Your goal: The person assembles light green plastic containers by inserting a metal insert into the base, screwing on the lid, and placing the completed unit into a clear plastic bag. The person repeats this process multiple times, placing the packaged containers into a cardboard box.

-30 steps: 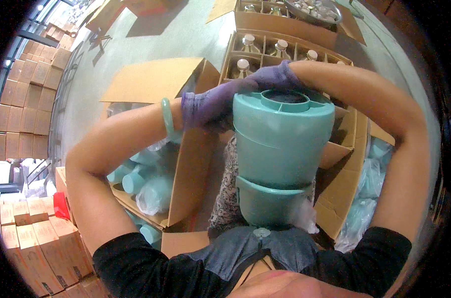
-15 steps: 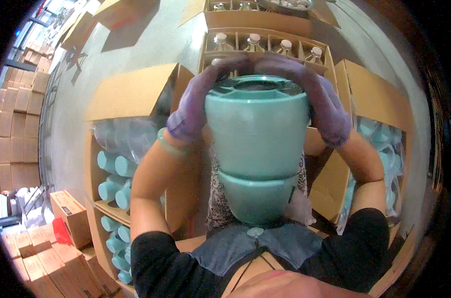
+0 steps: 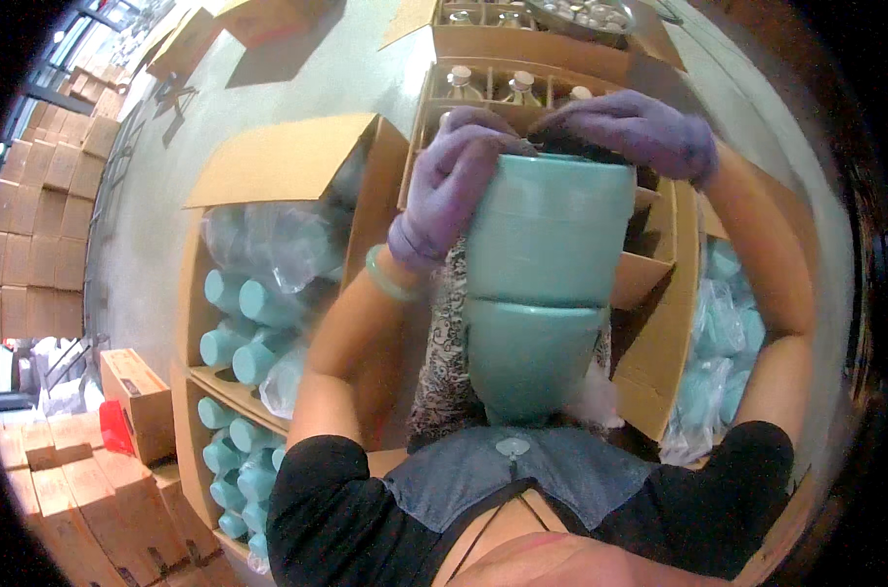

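Note:
A large teal plastic container [image 3: 550,230], narrowing toward my body, stands tilted in front of my chest. A groove runs around its middle. My left hand [image 3: 452,186], in a purple glove, has its fingers curled against the left side of the far rim. My right hand [image 3: 635,135], also in a purple glove, lies across the top of the container's far end. Its fingers are pressed together and bent toward the left hand; their tips and whatever they hold are hidden. The inside of the container's far end is mostly covered by my hands.
Beyond my hands is a divided carton [image 3: 503,67] with clear white-capped bottles [image 3: 522,88]. Open cartons of teal bottles [image 3: 258,303] in plastic film stand at left and right. A metal bowl [image 3: 591,15] sits at the back; stacked brown boxes [image 3: 43,196] line the far left.
My right hand has come off the container's right side and moved over its top. My left hand has curled its fingers at the rim. The container appears slightly farther right and turned.

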